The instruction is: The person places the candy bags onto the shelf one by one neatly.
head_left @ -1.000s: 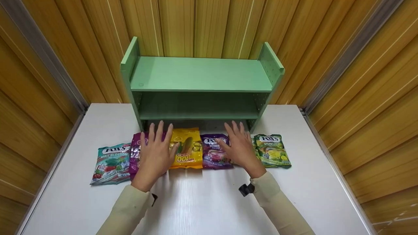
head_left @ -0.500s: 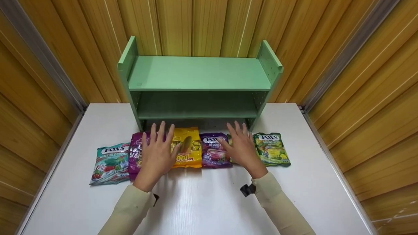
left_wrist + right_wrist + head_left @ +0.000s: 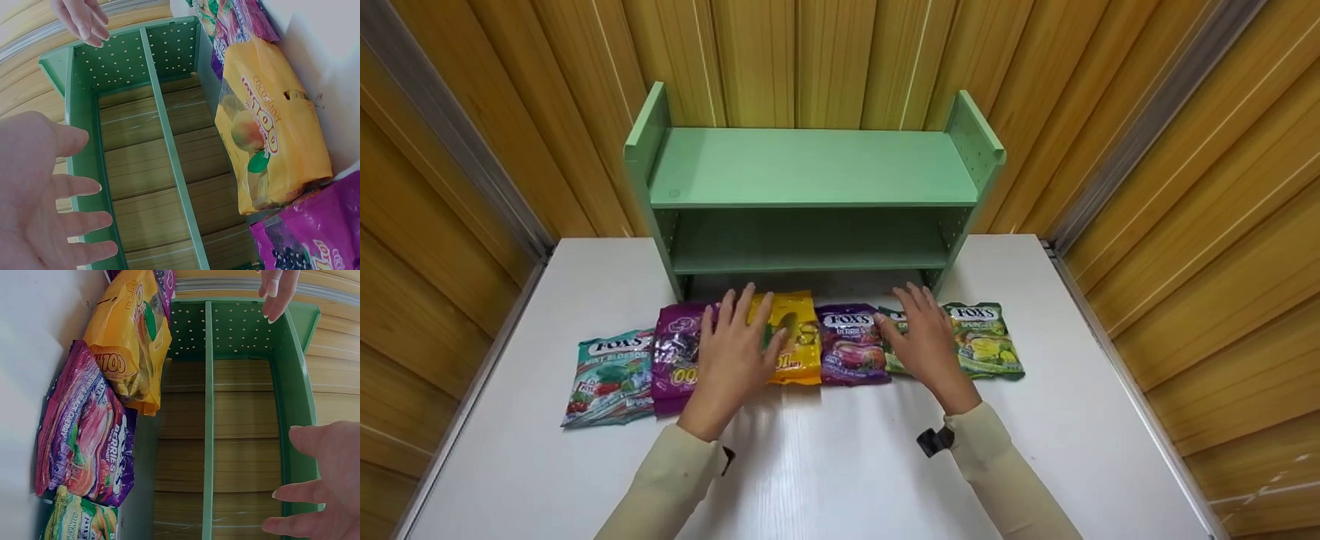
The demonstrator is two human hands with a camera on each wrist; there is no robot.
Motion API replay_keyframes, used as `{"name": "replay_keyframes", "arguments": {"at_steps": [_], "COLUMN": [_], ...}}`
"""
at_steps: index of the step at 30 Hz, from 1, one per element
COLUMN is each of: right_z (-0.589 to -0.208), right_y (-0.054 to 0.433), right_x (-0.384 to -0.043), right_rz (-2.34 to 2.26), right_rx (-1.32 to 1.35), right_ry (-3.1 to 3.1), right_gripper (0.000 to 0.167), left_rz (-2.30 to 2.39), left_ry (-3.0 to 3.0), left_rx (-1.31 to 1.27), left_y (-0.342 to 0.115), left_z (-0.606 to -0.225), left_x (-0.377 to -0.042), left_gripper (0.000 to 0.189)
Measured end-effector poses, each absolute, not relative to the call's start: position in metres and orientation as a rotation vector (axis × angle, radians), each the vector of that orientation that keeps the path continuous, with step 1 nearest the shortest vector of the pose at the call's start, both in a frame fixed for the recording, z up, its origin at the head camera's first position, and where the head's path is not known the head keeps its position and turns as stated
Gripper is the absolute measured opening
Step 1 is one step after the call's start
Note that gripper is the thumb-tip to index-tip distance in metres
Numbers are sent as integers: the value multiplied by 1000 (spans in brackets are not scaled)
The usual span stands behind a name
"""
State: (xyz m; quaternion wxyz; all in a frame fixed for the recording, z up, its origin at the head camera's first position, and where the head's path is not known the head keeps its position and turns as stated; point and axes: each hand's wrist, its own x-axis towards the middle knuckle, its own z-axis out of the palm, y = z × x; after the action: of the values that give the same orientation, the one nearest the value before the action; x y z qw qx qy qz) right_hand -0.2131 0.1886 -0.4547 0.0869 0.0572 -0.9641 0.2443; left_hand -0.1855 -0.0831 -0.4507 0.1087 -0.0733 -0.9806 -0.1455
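Note:
In the head view my left hand (image 3: pixel 733 367), fingers spread, hovers over the gap between a purple candy bag (image 3: pixel 669 364) and a yellow candy bag (image 3: pixel 804 341), covering parts of both. My right hand (image 3: pixel 924 349) is also spread, above a green candy bag (image 3: pixel 894 366) that it mostly hides. Beside that lies a purple Fox's berries bag (image 3: pixel 851 351). Both wrist views show bare palms: the left hand (image 3: pixel 50 197) and the right hand (image 3: pixel 332 478) hold nothing and stand apart from the bags.
A green shelf unit (image 3: pixel 810 169) stands directly behind the row of bags. A teal Fox's mint bag (image 3: pixel 609 379) lies at the row's left end, another green Fox's bag (image 3: pixel 988 345) at its right end. Wood-patterned walls (image 3: pixel 1200 247) enclose the white table (image 3: pixel 825 480).
My left hand has shifted right, uncovering more of the purple bag and covering more of the yellow one. The right hand has moved slightly right. The head view has shifted a little; the bags stay put.

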Motion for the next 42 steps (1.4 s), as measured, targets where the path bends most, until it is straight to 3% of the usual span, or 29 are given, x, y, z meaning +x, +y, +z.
{"name": "replay_keyframes", "arguments": {"at_steps": [16, 42], "right_z": [-475, -494], "right_y": [217, 277], "right_x": [-209, -205], "right_rz": [910, 1113], "right_rx": [64, -225], "right_ry": [-2574, -2565], "right_gripper": [33, 34], "left_rz": [-547, -614], "left_ry": [-2722, -2763], "left_rx": [-369, -426], "left_y": [-67, -37], "left_z": [-473, -487], "left_x": [-191, -190], "left_gripper": [56, 60]}}
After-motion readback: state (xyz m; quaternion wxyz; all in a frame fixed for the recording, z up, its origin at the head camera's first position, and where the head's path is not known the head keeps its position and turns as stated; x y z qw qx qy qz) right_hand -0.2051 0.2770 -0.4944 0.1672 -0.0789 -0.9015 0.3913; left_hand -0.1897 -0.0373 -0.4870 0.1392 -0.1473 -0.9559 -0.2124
